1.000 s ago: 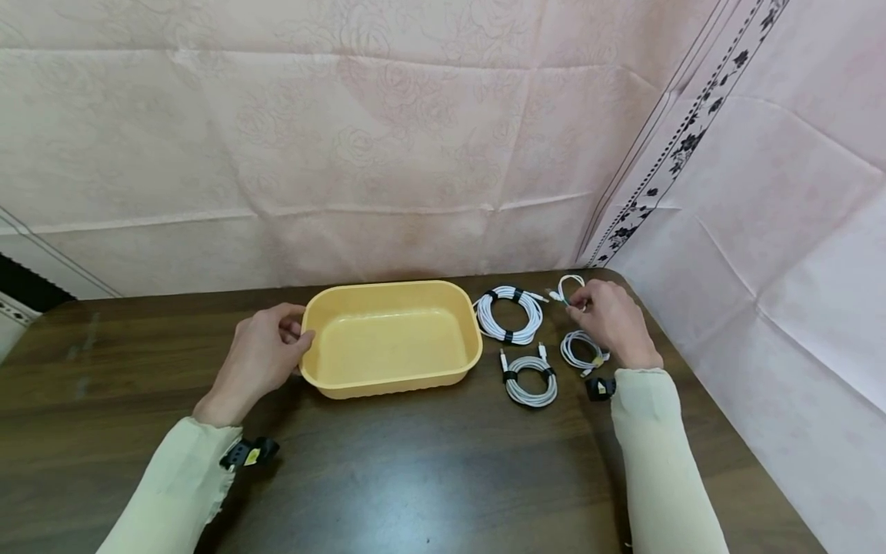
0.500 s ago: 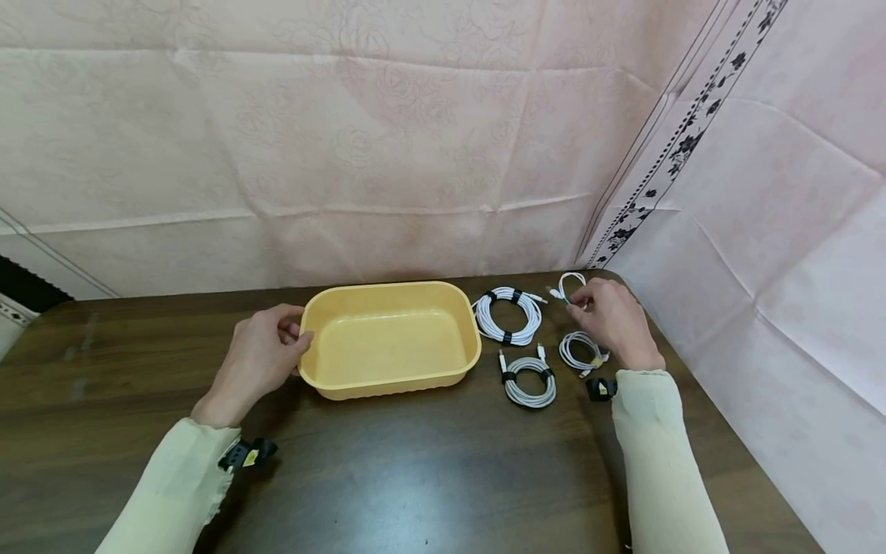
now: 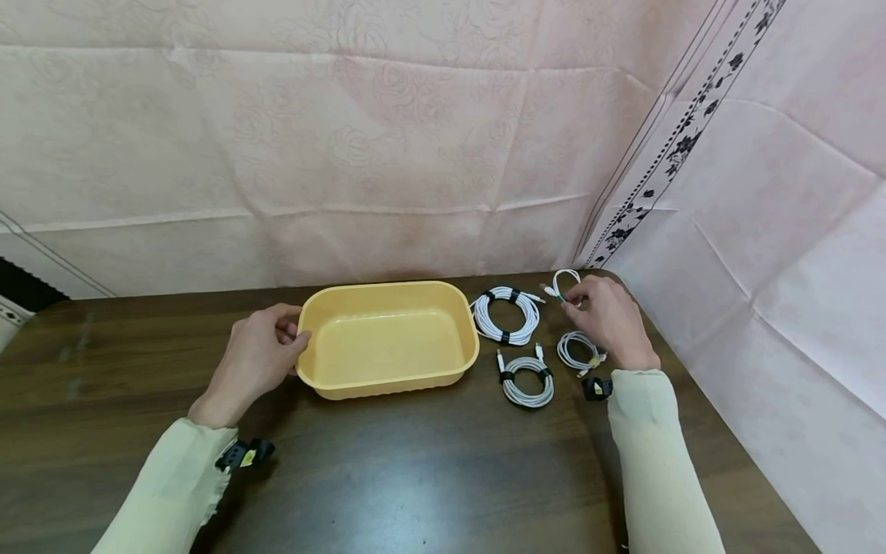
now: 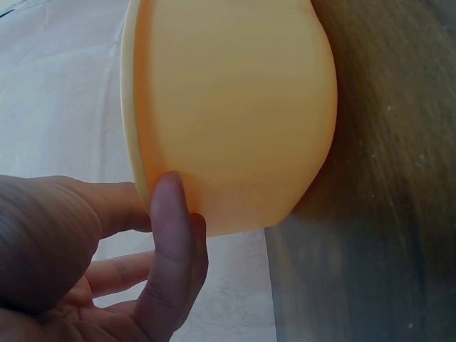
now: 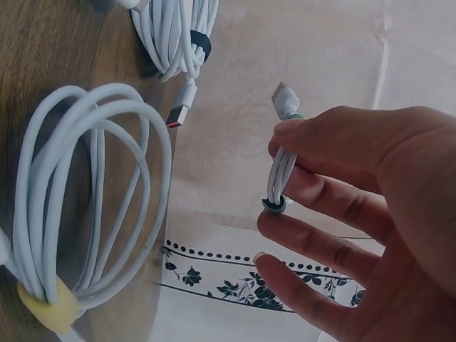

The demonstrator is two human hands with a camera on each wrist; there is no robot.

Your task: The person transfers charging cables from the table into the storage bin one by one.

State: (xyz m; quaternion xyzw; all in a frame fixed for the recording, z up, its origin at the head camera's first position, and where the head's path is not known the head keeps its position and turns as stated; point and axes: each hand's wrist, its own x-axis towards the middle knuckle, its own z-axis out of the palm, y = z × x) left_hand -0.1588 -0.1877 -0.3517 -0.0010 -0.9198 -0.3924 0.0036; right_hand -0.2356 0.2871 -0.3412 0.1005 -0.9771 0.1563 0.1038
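Observation:
A yellow plastic tub (image 3: 388, 338) stands on the dark wooden table (image 3: 415, 477). My left hand (image 3: 291, 338) grips its left end. In the left wrist view the thumb (image 4: 171, 235) lies against the tub's outer wall (image 4: 235, 107). My right hand (image 3: 573, 298) pinches a small white cable coil with a green tie (image 3: 564, 283) near the table's far right corner. The right wrist view shows that coil (image 5: 281, 178) between thumb and fingers, off the table. The tub is empty.
Three more white cable coils lie right of the tub: a large one with black ties (image 3: 507, 314), another with black ties (image 3: 527, 381), and a small one with a yellow tie (image 3: 580, 352) (image 5: 85, 206). Pink cloth (image 3: 415, 154) covers the walls behind and to the right.

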